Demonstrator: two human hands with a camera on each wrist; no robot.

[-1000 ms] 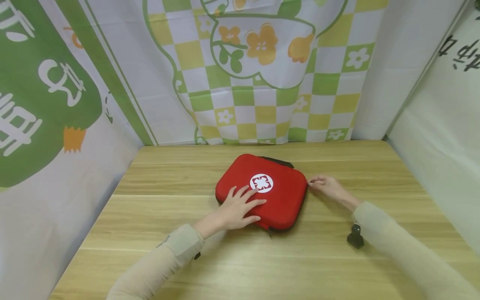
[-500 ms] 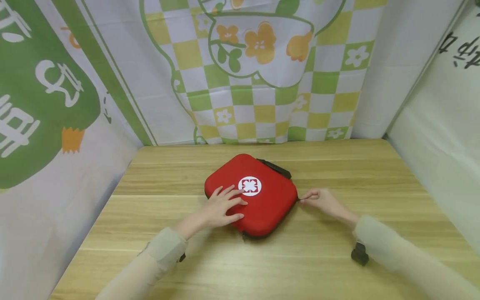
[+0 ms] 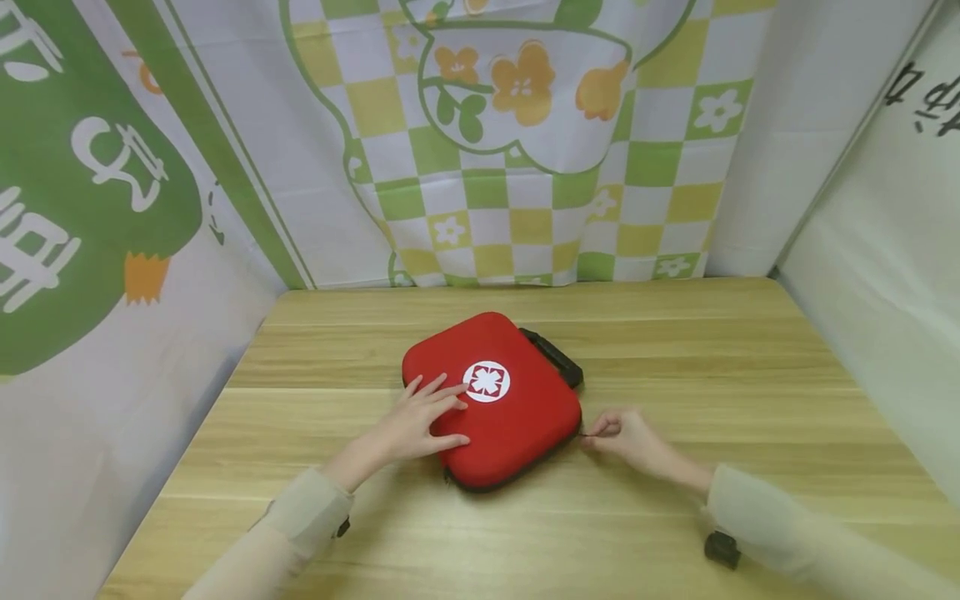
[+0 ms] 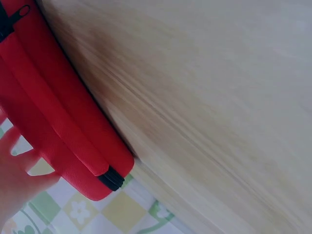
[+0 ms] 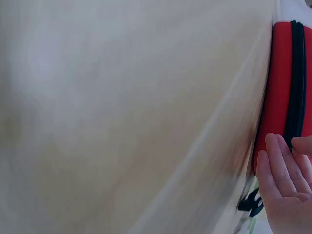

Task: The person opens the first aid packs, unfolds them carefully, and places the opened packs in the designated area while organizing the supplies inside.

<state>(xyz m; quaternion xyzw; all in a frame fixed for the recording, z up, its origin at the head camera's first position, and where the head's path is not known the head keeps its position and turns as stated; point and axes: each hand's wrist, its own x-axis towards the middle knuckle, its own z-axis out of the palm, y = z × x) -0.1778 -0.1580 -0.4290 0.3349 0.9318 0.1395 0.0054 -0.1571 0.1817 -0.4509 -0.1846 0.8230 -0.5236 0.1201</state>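
Note:
A red first-aid case (image 3: 517, 425) with a white round emblem lies on the wooden table, turned at an angle. My left hand (image 3: 420, 421) rests on its lid with fingers spread, the fingertips near the emblem. At the case's right corner my right hand (image 3: 626, 440) pinches a small dark zipper pull (image 3: 587, 434) between thumb and finger. In the right wrist view the black zipper (image 5: 296, 87) runs along the case's side up to my fingertips. Another zipper pull (image 4: 18, 14) hangs on the side seen in the left wrist view. A black handle (image 3: 555, 358) sticks out at the back right.
The wooden table (image 3: 750, 375) extends around the case on all sides. Behind it hangs a checked, flowered curtain (image 3: 517, 192). Printed cloth (image 3: 75, 167) covers the left side, and pale cloth (image 3: 885, 267) the right.
The case has turned clockwise and shifted left, its handle now further round to the right. My right hand has moved toward me along its edge with the zipper pull. The left hand has moved left.

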